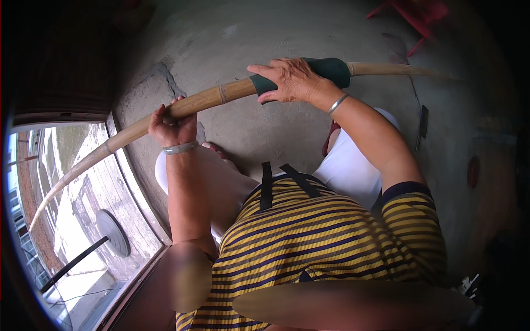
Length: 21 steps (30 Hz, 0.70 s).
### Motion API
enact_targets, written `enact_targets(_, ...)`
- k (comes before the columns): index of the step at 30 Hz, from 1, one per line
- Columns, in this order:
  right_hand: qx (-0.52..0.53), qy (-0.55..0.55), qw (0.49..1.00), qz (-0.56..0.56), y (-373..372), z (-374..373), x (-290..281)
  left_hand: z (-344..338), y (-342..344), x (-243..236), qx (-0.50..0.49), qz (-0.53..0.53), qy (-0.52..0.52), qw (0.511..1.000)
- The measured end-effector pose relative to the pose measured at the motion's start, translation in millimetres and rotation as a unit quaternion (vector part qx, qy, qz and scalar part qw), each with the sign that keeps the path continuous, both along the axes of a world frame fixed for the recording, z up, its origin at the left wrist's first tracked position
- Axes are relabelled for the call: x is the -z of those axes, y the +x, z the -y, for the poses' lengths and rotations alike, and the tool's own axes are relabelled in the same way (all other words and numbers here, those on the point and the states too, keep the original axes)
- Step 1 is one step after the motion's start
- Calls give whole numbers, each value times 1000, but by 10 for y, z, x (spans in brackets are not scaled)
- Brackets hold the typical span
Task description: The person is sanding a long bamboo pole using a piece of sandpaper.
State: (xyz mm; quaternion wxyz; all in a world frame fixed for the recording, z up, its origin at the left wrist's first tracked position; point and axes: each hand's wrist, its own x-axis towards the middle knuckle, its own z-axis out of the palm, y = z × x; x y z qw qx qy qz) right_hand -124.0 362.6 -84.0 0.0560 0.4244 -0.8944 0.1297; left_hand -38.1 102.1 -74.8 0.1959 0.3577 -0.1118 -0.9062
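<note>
A long bamboo pole [207,98] runs slantwise across the view, with a dark green sleeve [327,70] around part of it. My left hand [171,126] grips the pole from below, left of the sleeve, with the fingers curled around it. My right hand [288,81] lies over the sleeve, its index finger and thumb stretched out and apart, the other fingers bent across the top. The pole's left end reaches over the bright doorway; its right end fades into the blurred edge of the view.
A red stool [411,16] stands at top right on the cracked concrete floor [237,38]. A thin dark tool [423,121] lies at the right. Left is a doorway frame [138,182]; beyond it is a round grey base [113,231] with a black rod.
</note>
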Motion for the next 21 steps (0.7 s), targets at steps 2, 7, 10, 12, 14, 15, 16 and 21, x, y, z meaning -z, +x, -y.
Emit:
enact_targets(2, 40, 27, 998, 51, -18, 17, -59, 52, 30, 64, 19, -54, -29, 998)
enact_targets(7, 24, 8, 998, 63, 34, -75, -347, 111, 115, 23, 69, -252, -114, 958)
enact_targets(10, -5, -26, 997, 73, 38, -185, -478, 71, 107, -174, 6, -271, -146, 951)
enact_targets(12, -3, -17, 998, 67, 38, -188, -455, 134, 103, -170, -42, -253, -155, 954)
enact_targets(14, -11, -10, 998, 61, 26, -165, -424, 300, 188, -29, 18, -270, -120, 955)
enact_targets(15, 17, -3, 998, 68, 24, -205, -388, 275, 194, -29, 3, -231, -114, 966)
enact_targets(16, 45, 5, 996, 74, 29, -283, -355, 248, 198, -42, -3, -229, -115, 967)
enact_targets(21, 213, -18, 974, 74, -308, -1324, -103, 182, 142, -93, -19, -183, -91, 979)
